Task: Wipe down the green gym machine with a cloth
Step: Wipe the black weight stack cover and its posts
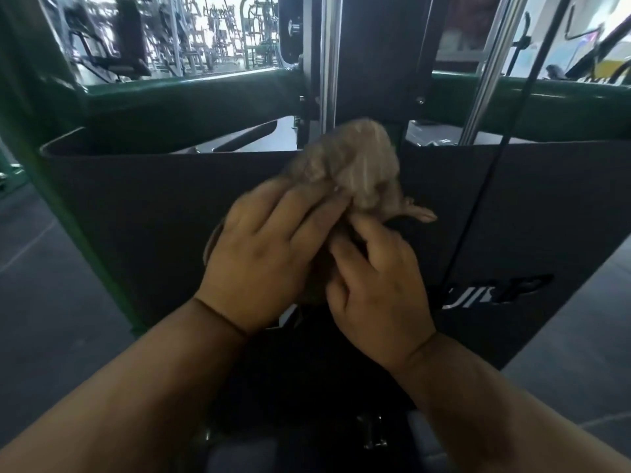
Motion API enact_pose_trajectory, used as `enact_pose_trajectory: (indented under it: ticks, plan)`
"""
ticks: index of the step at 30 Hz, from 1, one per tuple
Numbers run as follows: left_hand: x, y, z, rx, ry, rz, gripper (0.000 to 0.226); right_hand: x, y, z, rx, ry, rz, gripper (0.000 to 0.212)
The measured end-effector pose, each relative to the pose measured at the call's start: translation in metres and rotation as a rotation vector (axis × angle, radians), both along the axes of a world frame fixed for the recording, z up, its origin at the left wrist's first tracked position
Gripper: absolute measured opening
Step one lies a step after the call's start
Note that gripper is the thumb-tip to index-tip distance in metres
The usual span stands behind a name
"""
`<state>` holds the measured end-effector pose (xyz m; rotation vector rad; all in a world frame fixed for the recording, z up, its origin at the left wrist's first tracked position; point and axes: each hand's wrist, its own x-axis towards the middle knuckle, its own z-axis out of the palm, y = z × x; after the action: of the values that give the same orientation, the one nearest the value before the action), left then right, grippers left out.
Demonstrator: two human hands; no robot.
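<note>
A crumpled beige cloth is bunched up in the middle of the view, blurred by motion. My left hand grips its lower left part, and my right hand pinches it from the right. Both hands hover in front of the machine's dark shroud panel. The green gym machine has a horizontal green frame bar behind the panel and a slanted green post on the left. Part of the cloth is hidden under my hands.
Two chrome guide rods and a thin black cable rise behind the panel. A dark weight stack column stands centre back. Grey gym floor lies on both sides, with other machines far behind.
</note>
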<state>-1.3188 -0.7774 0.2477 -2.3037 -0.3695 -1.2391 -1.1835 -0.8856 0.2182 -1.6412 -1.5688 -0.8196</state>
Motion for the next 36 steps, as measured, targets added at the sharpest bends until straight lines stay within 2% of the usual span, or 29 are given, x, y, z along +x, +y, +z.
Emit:
enact_pose_trajectory:
  ticks: [4,7,11,16,22,26,29,31,34,36]
  plan:
    - [0.019,-0.003,0.031,-0.008,-0.139,0.022,0.042,0.004,0.009,0.036,0.151,-0.014,-0.085,0.044]
    - [0.026,0.0,0.044,-0.012,-0.163,0.075,0.033,0.009,0.016,0.055,0.168,-0.041,-0.071,0.036]
    - [0.027,-0.003,0.053,-0.07,-0.108,0.143,0.029,0.014,0.011,0.073,0.004,-0.034,-0.026,0.035]
    - [0.022,-0.016,0.066,-0.272,0.006,0.143,0.029,0.01,0.001,0.1,-0.159,0.011,-0.035,0.02]
    - [0.024,-0.033,0.091,-0.578,0.122,0.232,0.02,0.012,-0.003,0.13,-0.383,0.067,-0.016,0.022]
    - [0.025,-0.045,0.133,-0.879,0.202,0.169,0.025,0.014,-0.016,0.169,-0.438,0.177,0.048,0.028]
    - [0.025,-0.067,0.178,-1.126,0.231,0.056,0.014,0.017,-0.042,0.2,-0.494,0.281,0.058,0.022]
    - [0.024,-0.088,0.206,-1.355,0.182,-0.062,0.006,0.017,-0.069,0.218,-0.495,0.425,0.052,0.021]
    - [0.026,-0.121,0.243,-1.551,0.058,-0.212,0.032,0.019,-0.117,0.242,-0.438,0.743,-0.062,0.014]
    - [0.036,-0.141,0.262,-1.684,0.034,-0.271,0.032,0.025,-0.15,0.261,-0.44,0.912,-0.162,0.017]
